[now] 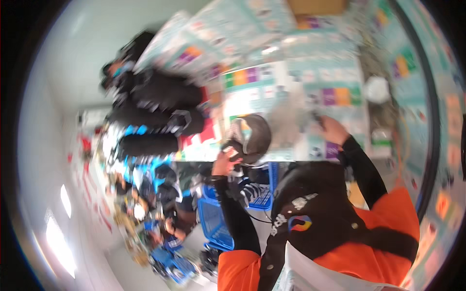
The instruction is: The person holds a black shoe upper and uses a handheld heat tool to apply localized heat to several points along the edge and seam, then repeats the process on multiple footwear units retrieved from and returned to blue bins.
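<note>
My left hand (223, 162) is closed on a black cap (260, 136) at the table's front edge. The cap lies tilted, part of its pale inside showing, and a small white tag (231, 152) is by my fingers. Farther right, my right hand (335, 130) is low over the printed sheets covering the table (335, 72). Its fingers are bent together at a small dark thing (316, 118), too blurred to name. Between the two hands lies a greyish, see-through patch (286, 114) that looks like clear plastic film.
Long stacks of black caps (165, 92) fill the left end of the table, beside a red sheet (201, 138). Blue baskets (216, 223) stand below the front edge. A cardboard box (315, 7) is at the back, a white round thing (377, 89) to the right. Several people work far left.
</note>
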Demonstrator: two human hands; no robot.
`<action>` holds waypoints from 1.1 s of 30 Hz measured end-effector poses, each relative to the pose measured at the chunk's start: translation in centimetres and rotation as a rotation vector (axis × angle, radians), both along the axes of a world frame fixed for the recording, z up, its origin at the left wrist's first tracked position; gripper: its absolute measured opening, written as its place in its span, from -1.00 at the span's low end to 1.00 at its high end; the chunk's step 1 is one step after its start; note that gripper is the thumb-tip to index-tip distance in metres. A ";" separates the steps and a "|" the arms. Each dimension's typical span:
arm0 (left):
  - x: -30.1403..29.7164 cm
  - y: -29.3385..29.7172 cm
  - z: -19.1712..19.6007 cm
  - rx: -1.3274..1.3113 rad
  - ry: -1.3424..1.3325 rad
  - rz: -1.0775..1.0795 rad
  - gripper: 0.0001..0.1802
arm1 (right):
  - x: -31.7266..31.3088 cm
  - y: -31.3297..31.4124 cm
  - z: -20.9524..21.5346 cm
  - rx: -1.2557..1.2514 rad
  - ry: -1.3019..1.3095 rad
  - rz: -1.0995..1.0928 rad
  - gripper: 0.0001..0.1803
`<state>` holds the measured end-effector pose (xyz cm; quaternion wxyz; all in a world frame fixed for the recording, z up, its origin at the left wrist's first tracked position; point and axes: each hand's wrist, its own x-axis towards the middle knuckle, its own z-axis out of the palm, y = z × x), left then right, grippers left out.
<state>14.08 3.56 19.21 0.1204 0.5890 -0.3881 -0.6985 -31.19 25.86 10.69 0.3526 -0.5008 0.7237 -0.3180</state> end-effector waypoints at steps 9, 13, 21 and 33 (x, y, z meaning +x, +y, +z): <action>15.8 14.8 -5.7 -0.667 -0.617 -0.318 -0.67 | -5.4 2.3 -12.9 0.105 0.526 -0.053 -0.21; 24.7 11.3 -1.7 -0.910 -1.212 0.160 -0.68 | -3.4 -1.2 -7.7 0.265 0.516 0.046 -0.52; 36.0 -12.8 37.0 -1.741 -0.528 0.656 -0.60 | 3.8 -7.5 -2.1 -0.010 0.566 0.085 -0.67; 15.6 -21.6 -0.5 -1.587 -0.685 -0.229 -0.41 | 12.4 -2.1 8.8 0.207 0.527 -0.112 -0.70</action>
